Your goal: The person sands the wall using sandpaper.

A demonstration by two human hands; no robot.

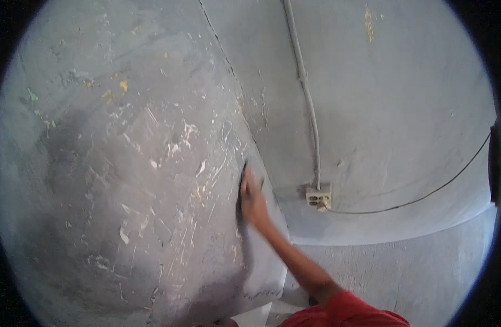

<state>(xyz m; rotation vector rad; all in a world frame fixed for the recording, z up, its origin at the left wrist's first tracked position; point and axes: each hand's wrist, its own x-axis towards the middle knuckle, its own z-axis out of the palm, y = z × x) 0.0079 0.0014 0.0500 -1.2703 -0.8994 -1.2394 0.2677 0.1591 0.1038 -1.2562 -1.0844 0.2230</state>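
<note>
My right hand (252, 197) reaches up from the lower right, out of a red sleeve (351, 310), to a grey wall (98, 191) with scuffed, peeling paint. Its fingers are closed round a dark, thin-edged thing (245, 168), pressed against or very near the wall. The hand is slightly blurred, and the kind of thing it holds cannot be made out. Pale scratches and paint flakes (201, 168) mark the surface left of the hand. No part of my left hand can be made out.
A crack (228, 65) runs down the corner where two walls meet. On the right wall, a conduit (310, 103) drops to an outlet box (318, 196). From its plug a dark cord (392, 209) leads to a dark object (496, 163) at the right edge. Floor (381, 272) shows below.
</note>
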